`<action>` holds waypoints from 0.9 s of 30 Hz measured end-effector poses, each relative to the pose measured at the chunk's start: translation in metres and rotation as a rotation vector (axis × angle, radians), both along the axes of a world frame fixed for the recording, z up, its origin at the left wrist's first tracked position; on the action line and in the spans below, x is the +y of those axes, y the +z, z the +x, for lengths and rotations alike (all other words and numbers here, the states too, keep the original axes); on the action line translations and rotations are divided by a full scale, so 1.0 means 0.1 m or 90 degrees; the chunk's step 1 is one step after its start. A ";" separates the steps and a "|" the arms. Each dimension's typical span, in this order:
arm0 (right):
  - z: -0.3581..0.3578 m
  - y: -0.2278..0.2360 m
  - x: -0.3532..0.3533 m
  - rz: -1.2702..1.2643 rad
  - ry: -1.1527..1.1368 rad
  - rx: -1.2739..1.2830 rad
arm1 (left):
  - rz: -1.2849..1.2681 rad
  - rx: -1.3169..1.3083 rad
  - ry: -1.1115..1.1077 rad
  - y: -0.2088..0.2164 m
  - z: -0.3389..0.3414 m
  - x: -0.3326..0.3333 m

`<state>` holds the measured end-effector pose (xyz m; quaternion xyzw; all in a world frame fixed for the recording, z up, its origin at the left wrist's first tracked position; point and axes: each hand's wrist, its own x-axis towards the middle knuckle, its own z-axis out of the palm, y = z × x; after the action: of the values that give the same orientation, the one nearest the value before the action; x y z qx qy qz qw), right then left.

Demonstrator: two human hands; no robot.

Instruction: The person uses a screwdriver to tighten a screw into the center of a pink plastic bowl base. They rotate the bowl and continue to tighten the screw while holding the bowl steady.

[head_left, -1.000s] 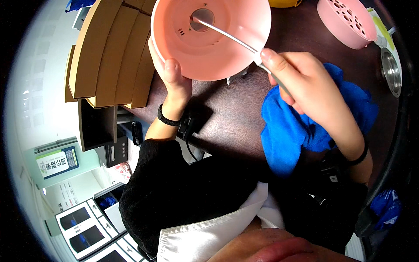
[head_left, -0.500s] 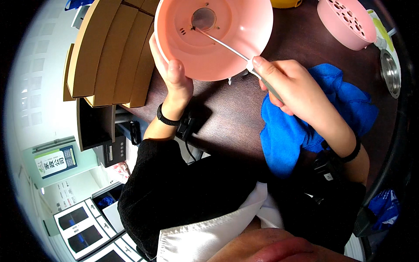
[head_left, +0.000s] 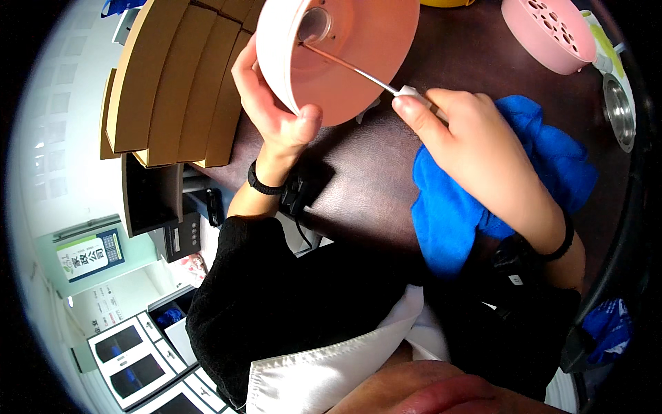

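Observation:
A pink bowl-shaped plastic housing (head_left: 376, 52) is held up off the dark table, its open side tilted toward the right. My left hand (head_left: 276, 110) grips it from the left, with the thumb at the near rim and the other fingers behind the outer wall. My right hand (head_left: 469, 127) is closed around the pale handle of a screwdriver (head_left: 350, 65). Its metal shaft reaches into the housing, and the tip meets the inner bottom beside a round clear window (head_left: 315, 25). Whether a screw sits under the tip is too small to tell.
A crumpled blue cloth (head_left: 448, 214) lies on the brown table (head_left: 358, 183) under my right forearm. Far right are a pink part with holes (head_left: 548, 38) and a steel dish (head_left: 619, 114). Cardboard boxes (head_left: 155, 83) stand at left. A yellow object (head_left: 448, 2) shows at the top.
My left hand has turned the pink housing, so more of its outer left wall shows. The screwdriver tip stays near the window, while my right hand has shifted slightly along with its grip.

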<state>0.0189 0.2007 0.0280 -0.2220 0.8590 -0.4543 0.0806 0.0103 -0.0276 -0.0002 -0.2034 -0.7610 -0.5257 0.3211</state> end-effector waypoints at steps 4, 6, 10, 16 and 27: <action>0.10 0.07 -0.01 0.239 -0.098 0.247 | 0.004 -0.023 -0.008 0.02 -0.02 0.04; 0.12 0.04 -0.03 0.260 -0.134 0.332 | 0.027 -0.025 -0.001 0.01 -0.02 0.02; 0.02 0.07 0.06 0.225 -0.135 0.422 | -0.071 -0.022 0.008 0.07 -0.05 -0.01; -0.08 0.08 0.07 0.070 -0.088 0.247 | 0.066 -0.066 0.015 0.02 -0.06 0.01; -0.09 -0.05 -0.08 -0.222 -0.002 -0.361 | 0.202 -0.083 0.021 -0.06 -0.07 -0.02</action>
<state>0.0097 0.1930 0.0227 -0.0959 0.7119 -0.6382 0.2770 0.0036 -0.0300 -0.0066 -0.1032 -0.6907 -0.6462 0.3077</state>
